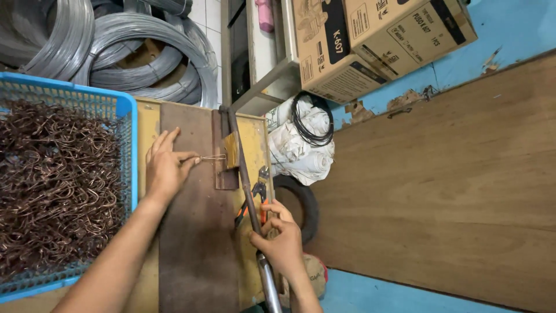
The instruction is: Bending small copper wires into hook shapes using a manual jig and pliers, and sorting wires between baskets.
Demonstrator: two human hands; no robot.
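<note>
Brown wooden floor panel (440, 174) is lying broad to my right, beside patches of blue painted floor (509, 23).

Blue plastic mesh basket (124, 110), heaped with bent copper-coloured wire hooks (58, 179), is sitting at my left.

Grey coils of galvanised steel wire (133, 52) are stacked beyond the basket; two brown cardboard cartons (370, 40) are resting farther off.

Yellow-edged wooden workbench with a dark worn steel plate (197, 232) is lying under both of my arms.

Long grey steel lever bar (249, 191) is running across the bench; my right hand (284, 243) is wrapping closed around its lower shaft.

Orange-handled pliers (258, 200) are lying just beside the bar, untouched.

Thin bent wire piece (213, 157) is resting on the plate against the small yellow bending block (231, 150); my left hand (165, 165) is lying mostly flat, fingertips pinching the wire's near end.

I am judging this the seating step: the wire is being placed, and the following pull of the bar is calling for a steady hold on the wire.
</note>
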